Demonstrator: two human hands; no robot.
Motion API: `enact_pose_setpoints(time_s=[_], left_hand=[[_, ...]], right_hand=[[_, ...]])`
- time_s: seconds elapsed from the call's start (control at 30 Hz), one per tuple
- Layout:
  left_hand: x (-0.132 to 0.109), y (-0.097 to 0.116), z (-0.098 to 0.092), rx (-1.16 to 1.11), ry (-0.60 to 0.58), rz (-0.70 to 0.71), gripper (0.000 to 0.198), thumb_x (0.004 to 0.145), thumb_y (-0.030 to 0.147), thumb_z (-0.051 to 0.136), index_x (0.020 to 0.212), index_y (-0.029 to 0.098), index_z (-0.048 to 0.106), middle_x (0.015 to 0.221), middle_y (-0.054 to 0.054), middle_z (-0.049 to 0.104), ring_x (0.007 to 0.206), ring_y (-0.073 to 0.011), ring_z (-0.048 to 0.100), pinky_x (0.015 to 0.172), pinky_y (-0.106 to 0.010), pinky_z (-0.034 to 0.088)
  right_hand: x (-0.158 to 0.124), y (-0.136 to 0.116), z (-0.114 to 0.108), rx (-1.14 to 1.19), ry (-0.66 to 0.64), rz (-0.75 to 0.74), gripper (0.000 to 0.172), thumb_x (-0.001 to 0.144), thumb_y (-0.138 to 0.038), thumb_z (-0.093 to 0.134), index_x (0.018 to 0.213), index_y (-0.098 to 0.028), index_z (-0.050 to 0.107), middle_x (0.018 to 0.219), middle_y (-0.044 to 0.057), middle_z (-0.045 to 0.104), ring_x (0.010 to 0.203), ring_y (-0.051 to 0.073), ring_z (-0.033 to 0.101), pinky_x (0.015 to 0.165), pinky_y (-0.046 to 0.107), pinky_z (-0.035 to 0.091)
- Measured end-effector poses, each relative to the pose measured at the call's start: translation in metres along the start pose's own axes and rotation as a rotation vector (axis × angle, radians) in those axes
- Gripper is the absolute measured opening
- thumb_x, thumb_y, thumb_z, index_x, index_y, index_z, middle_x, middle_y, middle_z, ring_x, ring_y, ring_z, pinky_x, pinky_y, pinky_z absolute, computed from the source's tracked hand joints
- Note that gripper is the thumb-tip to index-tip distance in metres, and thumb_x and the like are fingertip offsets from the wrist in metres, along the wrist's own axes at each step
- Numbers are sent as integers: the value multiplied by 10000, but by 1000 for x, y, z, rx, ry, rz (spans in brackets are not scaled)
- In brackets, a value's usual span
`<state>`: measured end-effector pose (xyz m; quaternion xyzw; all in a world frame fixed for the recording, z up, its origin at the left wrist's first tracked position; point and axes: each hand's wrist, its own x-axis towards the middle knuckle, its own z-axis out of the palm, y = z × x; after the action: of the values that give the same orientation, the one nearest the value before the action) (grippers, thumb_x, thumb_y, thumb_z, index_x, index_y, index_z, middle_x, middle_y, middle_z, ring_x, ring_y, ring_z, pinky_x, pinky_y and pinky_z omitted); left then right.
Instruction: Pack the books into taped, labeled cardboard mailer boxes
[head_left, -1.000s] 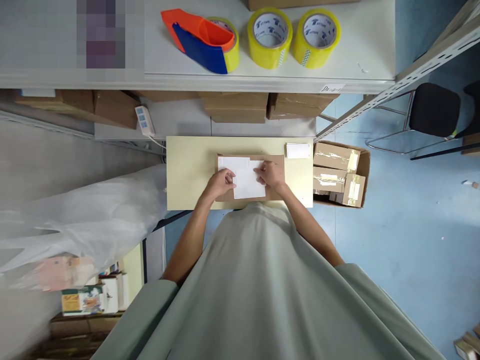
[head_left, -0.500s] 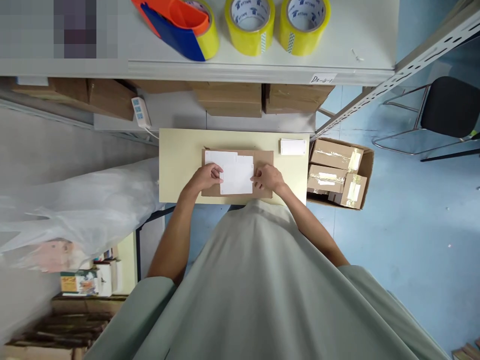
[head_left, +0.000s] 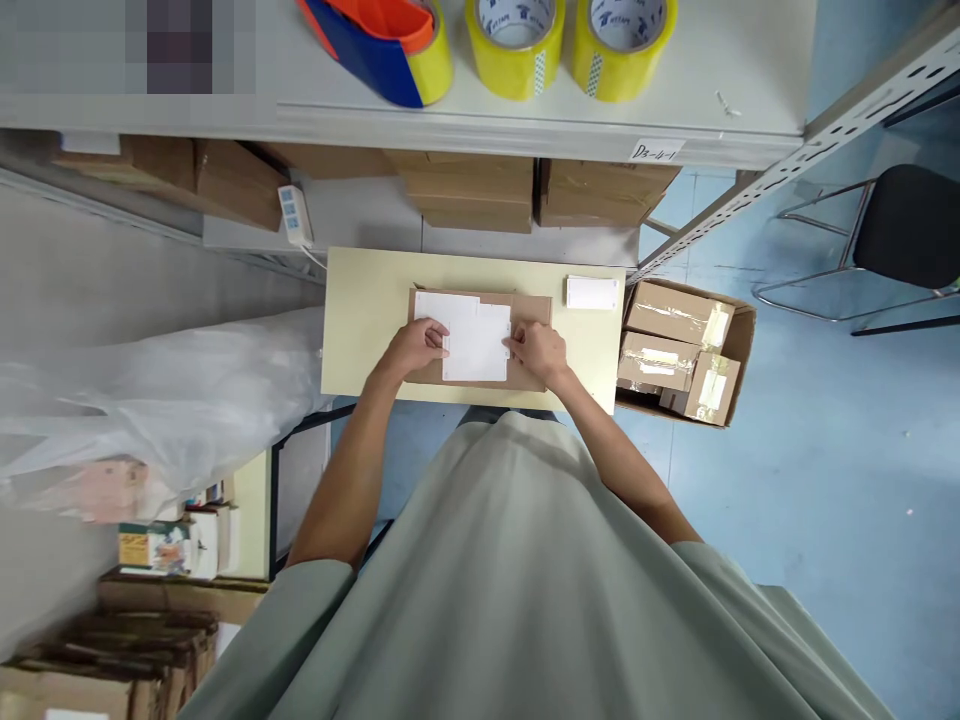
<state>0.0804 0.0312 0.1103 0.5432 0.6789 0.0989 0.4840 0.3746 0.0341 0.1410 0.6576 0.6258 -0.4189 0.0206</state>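
Note:
A white, flat, paper-like piece (head_left: 478, 345) with a stepped upper edge lies over a flat brown cardboard piece (head_left: 529, 376) on the pale yellow table (head_left: 367, 300). I cannot tell if the white piece is one sheet or two overlapping. My left hand (head_left: 415, 347) is at its left edge, thumb and fingers closed on it. Opposite, my right hand (head_left: 538, 352) pinches the right edge, with its remaining fingers curled over the cardboard. A small stack of white cards (head_left: 592, 293) rests near the table's far right corner.
Above the table runs a shelf (head_left: 720, 90) with yellow tape rolls (head_left: 516, 60) and a tape dispenser (head_left: 390, 55). An open carton (head_left: 742, 345) of small taped boxes stands to the right. Clear plastic wrap (head_left: 225, 360) bulges at the left. Behind it, a chair (head_left: 907, 225) stands far right.
The view has shifted slightly, so the shelf sits higher in the picture. Both hands stay at the white piece's edges, which seems barely moved on the cardboard.

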Motion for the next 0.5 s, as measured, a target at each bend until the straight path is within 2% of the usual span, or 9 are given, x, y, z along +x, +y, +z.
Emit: enact_pose_setpoints(time_s=[0.07, 0.17, 0.27, 0.33, 0.4, 0.47, 0.5], left_hand=[[1, 0, 0, -9, -4, 7, 439, 590, 297, 908, 983, 228, 726, 893, -10, 700, 847, -230, 683, 833, -363, 569], [-4, 3, 3, -2, 25, 16, 441, 630, 239, 887, 1036, 227, 715, 918, -5, 698, 854, -228, 688, 880, -374, 576], [-18, 3, 15, 79, 181, 25, 470, 709, 214, 887, 1139, 234, 698, 1009, -29, 699, 950, -259, 703, 983, -421, 581], [-33, -4, 24, 131, 359, 35, 560, 752, 279, 927, 1252, 230, 678, 1140, -82, 699, 1141, -316, 695, 1103, -477, 558], [-50, -19, 30, 106, 507, 29, 701, 806, 425, 936, 1394, 198, 628, 1329, -166, 666, 1336, -368, 640, 1205, -515, 513], [-65, -41, 33, -11, 530, -45, 719, 959, 585, 768, 1495, 151, 562, 1486, -254, 596, 1396, -383, 628, 1207, -524, 523], [-71, -53, 33, -86, 463, -69, 692, 1058, 633, 587, 1536, 136, 529, 1547, -291, 556, 1417, -389, 626, 1188, -542, 538]], right_hand=[[-13, 2, 4, -33, -42, 24, 231, 1046, -408, 798, 879, -262, 734, 955, 42, 846, 976, 255, 783, 853, 337, 561], [-32, 5, 12, -58, 28, 120, 276, 1031, -503, 806, 909, -268, 729, 1010, 49, 846, 1011, 269, 780, 848, 336, 556], [-49, 13, 21, -49, 161, 219, 317, 1066, -574, 741, 986, -269, 706, 1043, 71, 847, 1018, 291, 784, 853, 350, 558], [-59, 22, 29, -25, 253, 259, 334, 1101, -592, 678, 1054, -261, 683, 1049, 98, 850, 1007, 303, 792, 868, 359, 558], [-69, 37, 39, 42, 329, 275, 376, 1125, -625, 612, 1113, -252, 660, 1034, 122, 851, 988, 310, 803, 870, 363, 562], [-78, 55, 50, 180, 381, 274, 450, 1152, -666, 498, 1138, -243, 650, 1002, 123, 848, 947, 306, 815, 855, 364, 577], [-82, 64, 56, 275, 404, 277, 496, 1167, -671, 421, 1140, -235, 655, 1011, 124, 849, 925, 293, 822, 854, 363, 590]])
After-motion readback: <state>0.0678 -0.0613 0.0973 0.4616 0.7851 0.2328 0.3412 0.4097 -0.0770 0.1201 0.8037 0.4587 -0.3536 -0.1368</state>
